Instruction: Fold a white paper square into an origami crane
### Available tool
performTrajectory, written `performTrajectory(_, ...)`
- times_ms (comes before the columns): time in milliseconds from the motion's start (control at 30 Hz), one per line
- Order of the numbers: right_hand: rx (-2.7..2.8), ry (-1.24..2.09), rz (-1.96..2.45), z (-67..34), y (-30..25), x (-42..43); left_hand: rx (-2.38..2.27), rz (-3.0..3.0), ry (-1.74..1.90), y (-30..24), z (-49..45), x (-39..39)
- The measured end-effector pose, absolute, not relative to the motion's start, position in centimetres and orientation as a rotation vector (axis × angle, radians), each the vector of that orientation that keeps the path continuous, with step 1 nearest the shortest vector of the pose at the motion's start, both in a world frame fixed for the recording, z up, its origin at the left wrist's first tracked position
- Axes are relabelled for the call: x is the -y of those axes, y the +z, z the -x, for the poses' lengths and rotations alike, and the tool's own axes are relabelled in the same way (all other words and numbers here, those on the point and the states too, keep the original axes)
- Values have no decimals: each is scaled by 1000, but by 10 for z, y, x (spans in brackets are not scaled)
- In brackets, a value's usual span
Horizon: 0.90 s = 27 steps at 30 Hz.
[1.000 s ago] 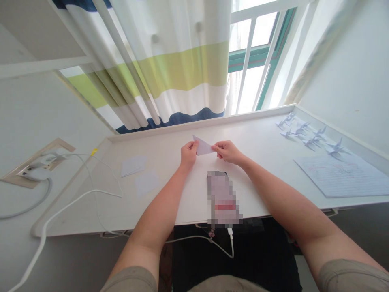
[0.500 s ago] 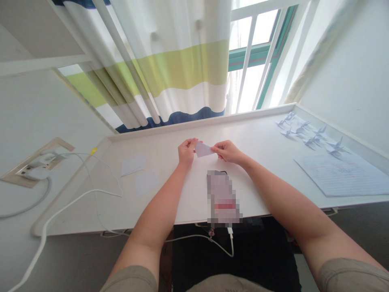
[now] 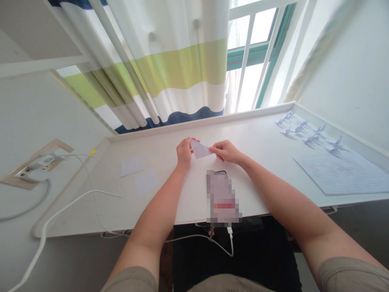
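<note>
A small folded piece of white paper [image 3: 200,150] is held up just above the desk, between my two hands. My left hand [image 3: 184,153] grips its left side, with some fingers hidden behind the sheet. At the right corner, the thumb and fingers of my right hand [image 3: 226,151] pinch the paper. Below the hands, nearer to me, lies a phone [image 3: 224,194] with a blurred screen and a white cable plugged into its lower end.
Loose white paper squares [image 3: 131,165] lie left on the white desk [image 3: 170,142]. Several folded paper cranes [image 3: 312,139] stand at the back right, behind a lined, written sheet [image 3: 340,173]. White cables [image 3: 88,194] run from the wall socket [image 3: 36,166] across the desk's left side.
My left thumb has shifted off the front of the paper, so more of its surface and upper left corner shows. The right hand keeps its pinch.
</note>
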State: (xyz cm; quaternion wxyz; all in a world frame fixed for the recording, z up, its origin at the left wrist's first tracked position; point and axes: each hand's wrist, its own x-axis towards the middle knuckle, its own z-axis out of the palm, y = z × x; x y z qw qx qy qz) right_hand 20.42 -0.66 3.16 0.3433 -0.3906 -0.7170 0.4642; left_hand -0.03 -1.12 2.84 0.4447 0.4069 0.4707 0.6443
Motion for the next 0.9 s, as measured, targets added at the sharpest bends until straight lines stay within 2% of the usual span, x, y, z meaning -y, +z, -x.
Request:
performTrajectory(200, 1878, 1087, 956, -198, 28, 6, -1160, -1158, 1515, 26, -2, 15)
performTrajectory(467, 1656, 1147, 929, -197, 31, 7, -994, -1290, 1322, 17, -7, 15)
performTrajectory(900, 1480, 1171, 929, -198, 23, -2, -973, -1392, 1241, 17, -5, 19)
